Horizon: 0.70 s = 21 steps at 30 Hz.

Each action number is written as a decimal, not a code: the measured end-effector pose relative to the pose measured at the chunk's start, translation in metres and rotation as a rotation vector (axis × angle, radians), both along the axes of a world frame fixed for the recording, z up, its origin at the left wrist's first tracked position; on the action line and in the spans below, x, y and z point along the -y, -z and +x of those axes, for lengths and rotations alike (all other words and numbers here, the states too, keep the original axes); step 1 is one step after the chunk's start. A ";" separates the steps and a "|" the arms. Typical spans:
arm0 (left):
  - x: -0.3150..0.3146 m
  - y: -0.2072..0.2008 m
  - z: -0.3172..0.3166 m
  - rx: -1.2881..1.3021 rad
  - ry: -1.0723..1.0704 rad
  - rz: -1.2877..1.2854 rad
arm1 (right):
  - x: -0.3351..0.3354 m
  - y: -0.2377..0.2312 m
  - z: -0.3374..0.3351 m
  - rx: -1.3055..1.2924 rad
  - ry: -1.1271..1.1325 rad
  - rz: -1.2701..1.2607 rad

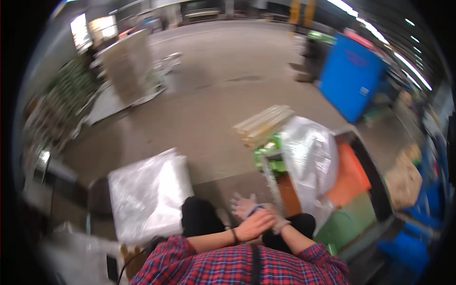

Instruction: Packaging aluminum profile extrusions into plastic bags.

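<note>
Plainly one right hand [244, 207], spread; one left hand [256, 225], grip unclear, beside one blue band [255, 210].

Dimmish; ceiling tubes [412, 69] far right, glare on plastic wrap [148, 194] near left, my right hand [244, 207] motion-blurred, edges bent.

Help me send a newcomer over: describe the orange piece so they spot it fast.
Find the big blue panel at upper right, then the shiny plastic down and left of it. The orange piece is right of that plastic, above the green patch; its vivid colour stands out from both.
</note>
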<state>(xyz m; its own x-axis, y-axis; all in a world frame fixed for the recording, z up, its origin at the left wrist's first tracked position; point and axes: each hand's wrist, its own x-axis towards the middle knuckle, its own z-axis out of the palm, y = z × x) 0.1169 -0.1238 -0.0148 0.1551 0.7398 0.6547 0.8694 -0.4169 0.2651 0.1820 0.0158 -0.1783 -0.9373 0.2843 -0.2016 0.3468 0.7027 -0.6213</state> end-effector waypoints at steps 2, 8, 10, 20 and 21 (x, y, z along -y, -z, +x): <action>-0.001 0.010 -0.014 0.060 0.014 -0.014 | -0.006 0.069 0.008 -0.319 0.022 -0.606; 0.017 0.042 -0.020 -0.020 -0.273 -0.128 | 0.016 -0.187 -0.004 -0.018 0.434 -0.476; 0.003 0.044 -0.010 -0.050 -0.231 -0.179 | 0.005 -0.203 0.012 0.031 0.360 -0.194; -0.026 0.026 -0.064 1.232 -0.234 -0.809 | 0.048 -0.160 -0.009 0.294 0.065 0.441; -0.028 0.032 -0.076 1.491 -0.031 -0.736 | 0.052 -0.159 -0.009 0.398 -0.158 0.429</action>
